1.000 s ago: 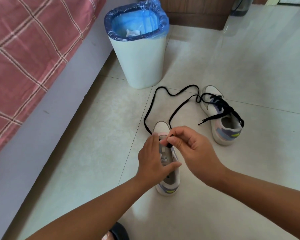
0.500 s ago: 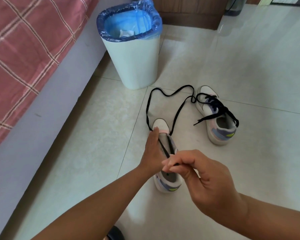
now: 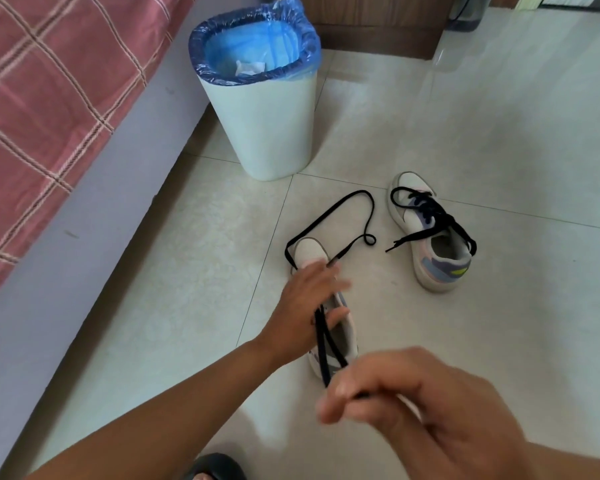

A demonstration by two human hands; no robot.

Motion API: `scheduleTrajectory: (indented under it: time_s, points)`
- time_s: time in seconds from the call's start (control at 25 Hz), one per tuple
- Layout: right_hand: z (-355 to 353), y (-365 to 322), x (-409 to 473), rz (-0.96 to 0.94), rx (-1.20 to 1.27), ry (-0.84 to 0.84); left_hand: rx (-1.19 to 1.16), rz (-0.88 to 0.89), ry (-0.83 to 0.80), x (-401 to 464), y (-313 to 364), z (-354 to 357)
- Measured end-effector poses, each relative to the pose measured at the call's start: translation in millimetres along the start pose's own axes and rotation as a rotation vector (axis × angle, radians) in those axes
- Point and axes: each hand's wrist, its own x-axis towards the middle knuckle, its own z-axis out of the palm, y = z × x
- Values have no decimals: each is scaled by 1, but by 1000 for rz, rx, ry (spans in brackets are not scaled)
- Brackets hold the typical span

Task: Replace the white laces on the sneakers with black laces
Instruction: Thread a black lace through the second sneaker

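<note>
Pinching the black lace point(image 3: 326, 344) between thumb and curled fingers, our right hand point(image 3: 412, 403) hung nearest the camera, on the heel side of the near sneaker point(image 3: 343, 336) and raised above the floor. From that pinch two strands ran straight ahead, along the shoe's long axis, toward its toe. Our left hand point(image 3: 309, 303) lay on that sneaker, fingers spread across the tongue area and thumb at the collar, steadying it; it was the hand closer to the eyelets. Beyond the toe, the slack of the lace looped over the tile, ending in a small curl. To the right of the near sneaker and farther off stood the second sneaker point(image 3: 433, 237), already threaded in black. Past both, the white bin point(image 3: 267, 126) with its blue liner stood against the bed point(image 3: 49, 98). We could read no brand or lettering on either shoe.
</note>
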Motion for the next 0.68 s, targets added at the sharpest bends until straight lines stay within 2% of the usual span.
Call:
scheduleTrajectory:
  time_s: [0.04,0.08,0.12,0.2,0.28,0.32,0.4,0.48,0.52,0.6,0.68]
  points:
    - [-2,7,0,50,138,11,-52,123,-57,-10,1,-7]
    - [-5,15,1,125,300,17,-106,146,-92,-14,11,-16]
    - [-9,26,3,242,427,40,-193,93,-160,-19,22,-26]
    - [-13,59,7,614,534,161,-295,4,-199,-30,43,-41]
    - [-11,91,12,1004,526,265,-350,31,-175,-42,61,-51]
    - [-7,104,16,1163,499,227,-360,67,-158,-47,71,-54]
    - [6,117,28,1378,577,-8,-417,111,-137,-49,87,-52]
    - [23,121,40,1474,824,-208,-502,102,-176,-55,103,-48]
    - [30,121,46,1489,917,-232,-532,93,-208,-60,108,-45]
    - [38,122,55,1515,1019,-187,-484,46,-249,-69,104,-38]
    - [40,125,58,1514,985,-146,-334,-6,-254,-72,88,-38]
